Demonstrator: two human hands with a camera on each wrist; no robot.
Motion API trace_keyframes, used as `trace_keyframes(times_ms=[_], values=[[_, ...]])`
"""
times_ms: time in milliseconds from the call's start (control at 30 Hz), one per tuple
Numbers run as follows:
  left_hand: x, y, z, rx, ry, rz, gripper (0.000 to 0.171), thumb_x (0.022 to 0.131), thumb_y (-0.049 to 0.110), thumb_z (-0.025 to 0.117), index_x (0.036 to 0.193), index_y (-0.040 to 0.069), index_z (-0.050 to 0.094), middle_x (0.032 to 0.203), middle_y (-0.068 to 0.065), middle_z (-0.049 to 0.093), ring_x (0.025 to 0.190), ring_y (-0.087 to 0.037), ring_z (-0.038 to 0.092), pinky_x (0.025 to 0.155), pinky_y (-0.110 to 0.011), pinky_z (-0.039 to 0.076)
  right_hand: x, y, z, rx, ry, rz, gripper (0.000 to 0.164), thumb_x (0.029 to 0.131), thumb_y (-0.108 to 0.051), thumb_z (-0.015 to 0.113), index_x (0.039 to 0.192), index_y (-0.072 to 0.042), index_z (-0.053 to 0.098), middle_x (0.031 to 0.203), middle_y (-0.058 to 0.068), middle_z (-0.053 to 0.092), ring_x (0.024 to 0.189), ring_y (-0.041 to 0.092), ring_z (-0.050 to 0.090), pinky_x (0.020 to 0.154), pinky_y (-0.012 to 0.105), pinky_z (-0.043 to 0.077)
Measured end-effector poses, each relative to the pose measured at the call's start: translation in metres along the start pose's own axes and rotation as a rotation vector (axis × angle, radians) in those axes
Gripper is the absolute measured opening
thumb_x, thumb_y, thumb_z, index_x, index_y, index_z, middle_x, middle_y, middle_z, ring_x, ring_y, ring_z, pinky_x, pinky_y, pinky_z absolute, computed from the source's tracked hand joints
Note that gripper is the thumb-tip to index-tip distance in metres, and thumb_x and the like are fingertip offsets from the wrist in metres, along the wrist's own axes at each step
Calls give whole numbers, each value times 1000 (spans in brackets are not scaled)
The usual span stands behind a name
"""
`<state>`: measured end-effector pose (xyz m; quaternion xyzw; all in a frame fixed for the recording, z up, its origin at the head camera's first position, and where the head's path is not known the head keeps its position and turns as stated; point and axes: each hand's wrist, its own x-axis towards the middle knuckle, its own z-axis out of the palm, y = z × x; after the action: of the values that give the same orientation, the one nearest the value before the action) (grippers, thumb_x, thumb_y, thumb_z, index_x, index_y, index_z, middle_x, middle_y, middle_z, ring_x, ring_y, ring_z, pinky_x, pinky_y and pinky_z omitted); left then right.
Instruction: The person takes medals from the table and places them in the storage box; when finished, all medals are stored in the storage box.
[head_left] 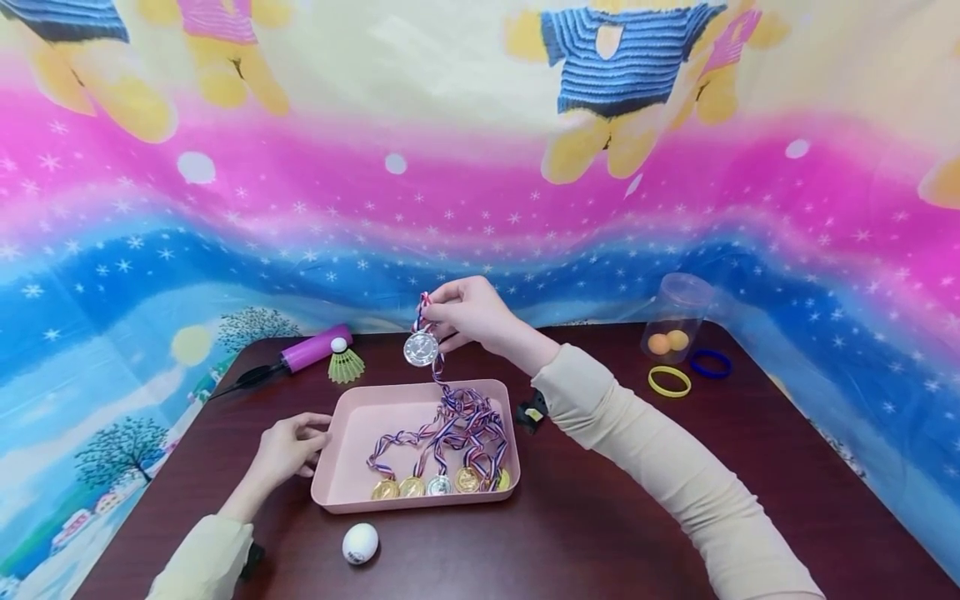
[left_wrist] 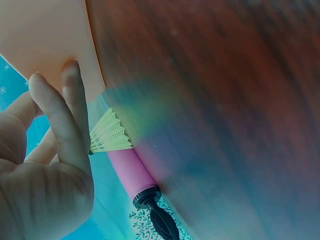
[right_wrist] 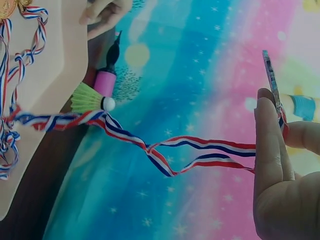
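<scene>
A silver medal (head_left: 421,349) hangs above the back of the pink tray (head_left: 341,492). My right hand (head_left: 474,315) pinches it near the top, where its red, white and blue ribbon (right_wrist: 125,134) meets the disc. That ribbon runs down into a tangle of other ribbons (head_left: 468,417) at the tray's right side. Along the tray's front wall lie several medals, among them a gold medal (head_left: 386,489) and another silver one (head_left: 439,485). My left hand (head_left: 288,450) touches the tray's left side from outside with extended fingertips, as the left wrist view shows.
A white ball (head_left: 361,543) sits in front of the tray. Behind it, at the left, lie a shuttlecock (head_left: 346,364) and a pink hand pump (head_left: 315,348). At the back right stand a clear container (head_left: 678,312) with orange balls, a yellow wristband (head_left: 669,382) and a blue wristband (head_left: 710,363).
</scene>
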<state>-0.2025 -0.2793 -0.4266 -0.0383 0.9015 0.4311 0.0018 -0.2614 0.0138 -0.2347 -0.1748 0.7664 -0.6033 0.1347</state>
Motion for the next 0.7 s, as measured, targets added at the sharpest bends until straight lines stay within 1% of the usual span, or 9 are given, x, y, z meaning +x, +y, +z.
trace_keyframes(times_ms=[233, 367, 567, 700], values=[[0, -1, 1, -11, -2, 2, 37, 92, 11, 61, 125, -5, 56, 92, -19, 71, 61, -16, 66, 49, -31, 57, 8, 3, 19, 1, -16, -14, 19, 92, -5, 61, 106, 6, 66, 99, 24, 70, 61, 11, 65, 62, 34, 60], [1, -1, 2, -11, -4, 0, 37, 92, 12, 61, 125, -4, 56, 91, -18, 71, 61, -16, 66, 49, -31, 57, 12, 11, 27, 29, -14, 14, 19, 92, -6, 61, 106, 6, 66, 99, 23, 70, 60, 11, 65, 61, 34, 60], [0, 0, 2, -4, 2, -5, 37, 92, 11, 61, 125, -5, 56, 91, -19, 70, 62, -17, 66, 49, -31, 57, 17, 29, 37, 112, 34, 60, 18, 91, -4, 62, 103, 7, 66, 95, 23, 70, 58, 13, 64, 58, 33, 60], [0, 0, 1, -5, 2, -3, 37, 92, 11, 60, 125, -5, 56, 91, -20, 70, 62, -18, 67, 49, -31, 57, 20, 46, 43, 104, 68, 67, 16, 90, -4, 62, 102, 6, 67, 94, 23, 71, 58, 13, 64, 57, 32, 59]])
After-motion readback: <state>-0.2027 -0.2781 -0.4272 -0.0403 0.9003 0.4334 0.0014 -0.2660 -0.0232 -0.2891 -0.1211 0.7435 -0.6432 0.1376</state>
